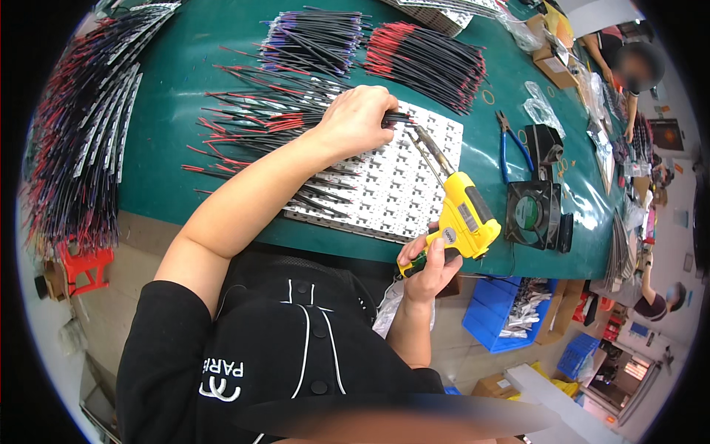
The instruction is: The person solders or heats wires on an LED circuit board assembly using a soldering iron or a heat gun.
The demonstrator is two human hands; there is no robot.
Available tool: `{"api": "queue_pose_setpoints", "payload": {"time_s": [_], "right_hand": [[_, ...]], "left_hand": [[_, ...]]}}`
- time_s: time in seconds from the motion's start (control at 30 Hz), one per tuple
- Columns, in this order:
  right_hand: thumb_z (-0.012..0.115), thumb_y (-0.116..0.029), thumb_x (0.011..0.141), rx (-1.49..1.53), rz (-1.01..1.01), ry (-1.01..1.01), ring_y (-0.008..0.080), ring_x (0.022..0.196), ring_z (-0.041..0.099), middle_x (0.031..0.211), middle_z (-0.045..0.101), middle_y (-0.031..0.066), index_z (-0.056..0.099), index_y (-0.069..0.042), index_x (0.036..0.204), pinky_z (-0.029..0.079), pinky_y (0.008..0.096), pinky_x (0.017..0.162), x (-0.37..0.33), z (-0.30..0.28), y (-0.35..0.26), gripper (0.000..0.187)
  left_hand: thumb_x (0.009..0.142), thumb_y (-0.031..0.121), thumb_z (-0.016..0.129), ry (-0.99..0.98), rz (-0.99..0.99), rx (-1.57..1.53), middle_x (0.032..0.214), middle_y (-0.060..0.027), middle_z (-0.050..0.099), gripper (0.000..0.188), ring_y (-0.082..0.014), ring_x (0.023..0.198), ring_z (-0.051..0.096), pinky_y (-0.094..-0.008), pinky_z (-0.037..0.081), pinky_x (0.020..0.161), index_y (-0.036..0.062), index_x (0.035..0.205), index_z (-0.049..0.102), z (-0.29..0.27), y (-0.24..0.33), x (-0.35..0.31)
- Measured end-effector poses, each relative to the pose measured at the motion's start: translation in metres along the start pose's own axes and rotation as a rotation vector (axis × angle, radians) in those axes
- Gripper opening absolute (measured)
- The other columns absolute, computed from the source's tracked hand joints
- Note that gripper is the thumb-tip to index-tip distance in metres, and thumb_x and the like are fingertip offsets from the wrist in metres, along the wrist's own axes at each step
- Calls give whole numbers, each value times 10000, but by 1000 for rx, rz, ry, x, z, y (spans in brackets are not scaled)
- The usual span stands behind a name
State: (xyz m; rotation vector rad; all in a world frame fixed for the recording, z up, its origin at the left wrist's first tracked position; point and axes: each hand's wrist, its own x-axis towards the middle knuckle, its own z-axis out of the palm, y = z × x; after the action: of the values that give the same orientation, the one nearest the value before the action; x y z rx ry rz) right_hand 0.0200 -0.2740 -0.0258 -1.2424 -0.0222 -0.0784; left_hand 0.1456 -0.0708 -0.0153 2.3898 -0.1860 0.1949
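My left hand (359,122) is closed in a pinch on short black wires (399,117), whose ends stick out past its fingertips. My right hand (431,270) wraps round the handle of a yellow soldering gun (464,218). The gun's long metal tip points up and left, close to the wire ends; whether it touches them I cannot tell. Beneath both lies a white panel (370,200) of many small boards with dark marks. Black wires with red ends (244,137) lie across its left part, under and beside my left forearm.
Wire bundles (314,41) and red-and-black wires (425,63) lie at the back of the green table (170,148). Wired boards (96,133) pile up on the left. Blue-handled pliers (510,148) and a black fan (531,213) are on the right. Blue bins (492,311) stand below; other people are farther right.
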Motion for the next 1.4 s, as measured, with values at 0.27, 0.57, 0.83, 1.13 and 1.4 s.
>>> {"api": "queue_pose_setpoints", "payload": {"time_s": [0.27, 0.57, 0.83, 1.13, 1.4], "right_hand": [[467, -77, 919, -55, 44, -9, 124, 420, 468, 556, 493, 64, 467, 25, 993, 411, 240, 401, 0, 1, 3, 127], [460, -119, 924, -309, -55, -35, 118, 449, 457, 611, 493, 72, 467, 77, 1071, 408, 245, 388, -1, -2, -1, 245], [462, -66, 908, -155, -58, -24, 125, 439, 455, 608, 501, 84, 434, 59, 1093, 419, 248, 395, -3, -5, -4, 225], [483, -42, 902, -107, -14, -8, 125, 441, 477, 603, 517, 79, 465, 44, 1018, 423, 245, 402, -7, -5, 2, 145], [490, -36, 900, -122, -12, -6, 116, 446, 484, 602, 519, 75, 486, 45, 968, 425, 240, 404, -5, -5, 3, 106]], "left_hand": [[650, 109, 666, 7, -8, -3, 846, -135, 618, 214, -323, 825, 604, -404, 469, 741, -9, 826, 640, 0, -1, -1], [644, 104, 668, -13, -36, -14, 826, -128, 605, 185, -320, 822, 597, -403, 468, 737, -1, 792, 631, -3, 4, -1], [645, 107, 668, 72, 48, -14, 832, -134, 611, 199, -320, 812, 601, -396, 469, 728, -8, 804, 636, 5, -8, -2], [651, 106, 668, 4, 75, -92, 799, -144, 608, 204, -316, 781, 599, -368, 468, 700, -15, 811, 633, -1, -13, 3], [655, 109, 666, 4, 89, -94, 815, -143, 609, 212, -314, 800, 599, -370, 470, 708, -13, 826, 635, 2, -15, 3]]}}
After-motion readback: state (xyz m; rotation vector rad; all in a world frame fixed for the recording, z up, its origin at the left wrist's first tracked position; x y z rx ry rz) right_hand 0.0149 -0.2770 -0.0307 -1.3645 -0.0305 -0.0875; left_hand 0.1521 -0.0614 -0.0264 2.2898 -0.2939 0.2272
